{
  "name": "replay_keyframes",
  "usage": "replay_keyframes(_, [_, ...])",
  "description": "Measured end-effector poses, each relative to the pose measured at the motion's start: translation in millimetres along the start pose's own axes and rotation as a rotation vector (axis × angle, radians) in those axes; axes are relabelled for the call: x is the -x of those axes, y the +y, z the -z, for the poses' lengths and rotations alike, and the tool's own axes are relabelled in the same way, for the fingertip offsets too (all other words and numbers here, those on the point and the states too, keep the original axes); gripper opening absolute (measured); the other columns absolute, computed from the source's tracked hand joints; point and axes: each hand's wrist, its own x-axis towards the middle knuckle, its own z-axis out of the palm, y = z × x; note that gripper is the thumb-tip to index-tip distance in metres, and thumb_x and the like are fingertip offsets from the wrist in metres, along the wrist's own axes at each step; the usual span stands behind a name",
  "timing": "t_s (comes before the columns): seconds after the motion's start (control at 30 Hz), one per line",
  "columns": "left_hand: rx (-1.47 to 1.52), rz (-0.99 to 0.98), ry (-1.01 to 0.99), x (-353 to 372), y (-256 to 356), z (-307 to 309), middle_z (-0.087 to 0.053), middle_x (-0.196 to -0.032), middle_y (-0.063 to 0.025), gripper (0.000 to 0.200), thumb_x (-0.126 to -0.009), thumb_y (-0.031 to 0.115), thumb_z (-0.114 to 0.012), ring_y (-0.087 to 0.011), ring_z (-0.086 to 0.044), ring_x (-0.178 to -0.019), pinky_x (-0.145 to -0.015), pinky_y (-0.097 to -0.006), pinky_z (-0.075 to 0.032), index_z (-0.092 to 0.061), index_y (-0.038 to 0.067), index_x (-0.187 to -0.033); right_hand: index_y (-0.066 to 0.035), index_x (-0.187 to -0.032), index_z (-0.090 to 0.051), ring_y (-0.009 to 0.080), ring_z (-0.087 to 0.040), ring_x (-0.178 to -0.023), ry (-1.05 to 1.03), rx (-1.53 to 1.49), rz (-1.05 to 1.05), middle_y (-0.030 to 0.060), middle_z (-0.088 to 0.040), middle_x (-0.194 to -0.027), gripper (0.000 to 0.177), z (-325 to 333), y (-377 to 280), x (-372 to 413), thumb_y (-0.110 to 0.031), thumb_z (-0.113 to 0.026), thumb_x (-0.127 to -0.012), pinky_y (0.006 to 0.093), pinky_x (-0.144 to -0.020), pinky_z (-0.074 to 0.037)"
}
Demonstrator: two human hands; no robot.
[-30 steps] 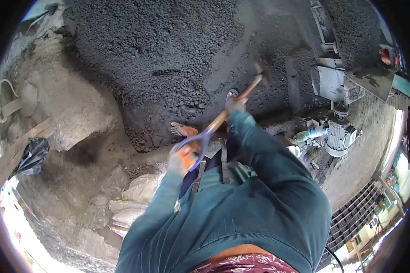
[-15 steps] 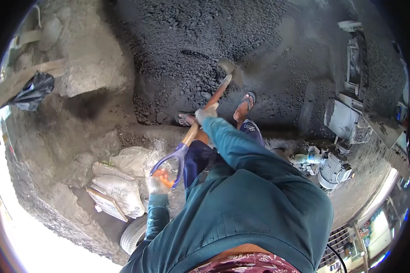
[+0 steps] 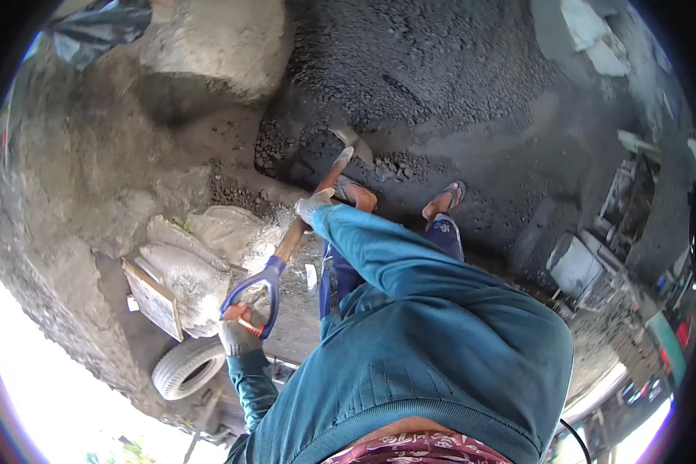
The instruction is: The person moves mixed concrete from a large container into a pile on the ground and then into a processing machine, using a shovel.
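Note:
A shovel with a blue D-shaped handle and a wooden shaft (image 3: 290, 238) slants away across my front. My left hand (image 3: 241, 331), in a glove with orange at the fingers, is closed around the grip of the D-handle. Farther down, my right hand (image 3: 314, 206), in a pale glove, wraps the shaft. The shovel's blade (image 3: 354, 144) is low over the dark gravelly mix (image 3: 433, 69), near my sandalled left foot (image 3: 357, 195). Whether the blade touches the ground or carries any mix, I cannot make out.
Left of me lie pale sacks (image 3: 182, 271), a framed board (image 3: 153, 300) and a tyre (image 3: 189, 366). A large concrete block (image 3: 216, 46) stands at the upper left. Metal equipment (image 3: 576, 267) is on the right. My right foot (image 3: 442, 201) stands on the dark floor.
The shovel and both my hands have moved left, and the blade now sits by my left foot. My view has shifted, bringing more of the tyre into sight.

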Motion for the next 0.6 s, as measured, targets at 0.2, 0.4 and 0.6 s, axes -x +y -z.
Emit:
replay_keyframes(0.2, [0.214,0.148,-0.281,-67.1,-7.1,15.2,-0.048,-0.063,0.0016,0.008,-0.084,0.007,-0.057,-0.0157,-0.045,-0.05,-0.046,-0.0306,-0.038,-0.054,0.011,-0.077,0.002,-0.141,-0.038,0.0365,-0.062,-0.113,-0.088,-0.119,-0.048,0.0228,-0.059,-0.129,0.066,-18.4,-12.7,-102.7,-0.042,-0.056,-0.094,0.052,-0.098,-0.047])
replay_keyframes(0.4, [0.322,0.153,0.008,-72.4,-2.1,23.3,-0.037,-0.057,0.0029,0.014,-0.081,0.016,-0.058,-0.0139,-0.039,-0.046,-0.044,-0.0293,-0.034,-0.046,0.015,-0.075,-0.003,-0.146,-0.03,0.0284,-0.055,-0.12,0.051,0.531,0.154,0.0181,-0.056,-0.135,0.076,-26.2,-57.7,-10.0,-0.045,-0.061,-0.09,0.0482,-0.102,-0.036])
replay_keyframes(0.6, [0.564,0.142,0.004,-87.9,-0.6,49.9,-0.046,-0.063,-0.0018,0.012,-0.073,0.013,-0.063,-0.0209,-0.048,-0.056,-0.055,-0.0403,-0.046,-0.055,0.012,-0.081,-0.011,-0.153,0.001,0.0302,-0.061,-0.11,0.09,0.595,0.195,0.0206,-0.057,-0.133,0.092,-65.7,-132.0,100.5,-0.039,-0.062,-0.092,0.0427,-0.085,-0.047])
